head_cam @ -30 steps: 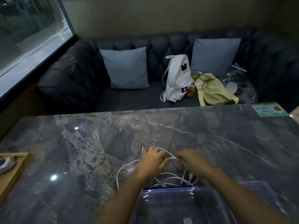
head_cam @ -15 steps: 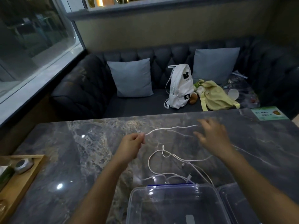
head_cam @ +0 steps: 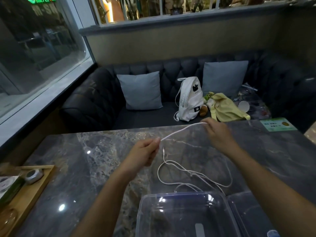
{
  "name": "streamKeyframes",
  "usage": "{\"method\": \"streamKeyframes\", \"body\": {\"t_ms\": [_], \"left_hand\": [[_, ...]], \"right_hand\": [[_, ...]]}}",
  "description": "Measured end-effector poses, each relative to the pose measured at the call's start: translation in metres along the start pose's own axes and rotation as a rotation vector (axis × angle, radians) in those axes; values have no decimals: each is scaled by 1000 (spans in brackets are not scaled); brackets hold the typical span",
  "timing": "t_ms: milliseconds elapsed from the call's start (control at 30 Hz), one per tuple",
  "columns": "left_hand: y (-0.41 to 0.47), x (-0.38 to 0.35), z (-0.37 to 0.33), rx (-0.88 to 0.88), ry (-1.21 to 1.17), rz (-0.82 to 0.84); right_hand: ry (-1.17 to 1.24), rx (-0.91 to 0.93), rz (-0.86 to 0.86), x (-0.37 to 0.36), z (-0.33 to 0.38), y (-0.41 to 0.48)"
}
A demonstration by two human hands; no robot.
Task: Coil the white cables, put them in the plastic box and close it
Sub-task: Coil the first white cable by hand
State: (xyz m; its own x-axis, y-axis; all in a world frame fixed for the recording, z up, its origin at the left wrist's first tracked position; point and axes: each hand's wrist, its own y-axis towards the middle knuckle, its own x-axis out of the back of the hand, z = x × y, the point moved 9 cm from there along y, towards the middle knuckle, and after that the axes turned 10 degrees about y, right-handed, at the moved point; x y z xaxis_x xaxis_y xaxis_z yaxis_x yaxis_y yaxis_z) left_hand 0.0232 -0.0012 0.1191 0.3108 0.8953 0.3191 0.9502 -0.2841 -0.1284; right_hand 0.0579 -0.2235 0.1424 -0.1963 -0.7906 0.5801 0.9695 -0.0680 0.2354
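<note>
A white cable point(head_cam: 181, 131) is stretched above the grey marble table point(head_cam: 85, 159). My left hand point(head_cam: 145, 153) pinches one end of it. My right hand point(head_cam: 217, 134) holds the other end, farther off and to the right. More white cables point(head_cam: 191, 175) lie in loose loops on the table below my hands, and a plug end hangs down by my left hand. The clear plastic box point(head_cam: 184, 214) stands open at the near edge with no cable inside. Its clear lid point(head_cam: 253, 218) lies beside it on the right.
A wooden tray point(head_cam: 32, 189) with a small metal object sits at the table's left edge. A green card point(head_cam: 278, 124) lies at the far right corner. Behind the table a dark sofa point(head_cam: 95, 103) carries cushions, a white backpack point(head_cam: 189, 98) and a yellow bag point(head_cam: 225, 108).
Both hands rose from the cable tangle near the box, each with an end of one cable. They moved apart and the cable is drawn out between them. The camera tilted up.
</note>
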Motion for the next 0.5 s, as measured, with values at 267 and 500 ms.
{"method": "streamKeyframes", "body": {"t_ms": [267,500], "left_hand": [[-10,1,-1,105,-25,-123],[-26,-15,-18,51,-114,64]], "right_hand": [[-533,431,83,-33,65,-42],[-15,618,172,-38,122,-62]]}}
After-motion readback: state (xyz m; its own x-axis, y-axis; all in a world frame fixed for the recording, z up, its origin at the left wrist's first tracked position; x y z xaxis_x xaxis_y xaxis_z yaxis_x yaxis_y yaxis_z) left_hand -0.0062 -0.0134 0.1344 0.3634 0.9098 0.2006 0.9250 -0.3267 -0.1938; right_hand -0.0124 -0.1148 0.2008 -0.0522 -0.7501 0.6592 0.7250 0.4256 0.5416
